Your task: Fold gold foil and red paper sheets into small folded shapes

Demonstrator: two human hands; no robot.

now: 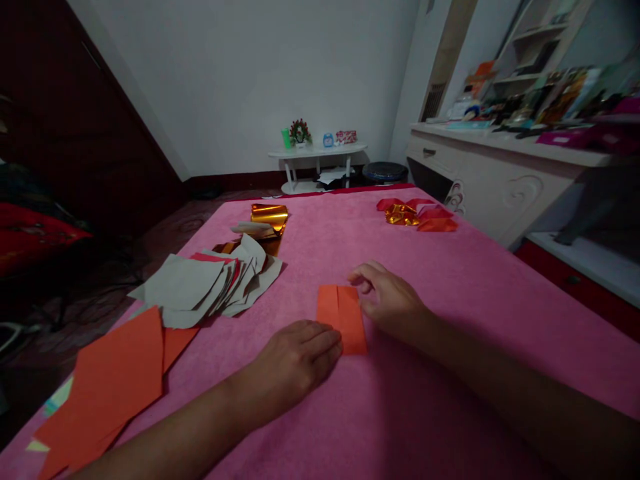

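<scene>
A small piece of folded orange paper [353,323] lies flat on the pink cloth [320,413], with a seam running down its middle. My left hand [295,360] rests palm down on its lower left part, fingers stretched out together and nothing gripped. At the paper's upper right edge is my right hand [390,297], its fingers curled and the thumb close to the index finger. Whether those fingertips pinch the edge of the paper cannot be made out.
Orange sheets [120,373] lie at the left, below a stack of greyish paper [195,287]. Behind them is a gold foil roll [270,217]. Red and gold folded pieces [403,215] sit at the far right. A white dresser [475,167] stands on the right.
</scene>
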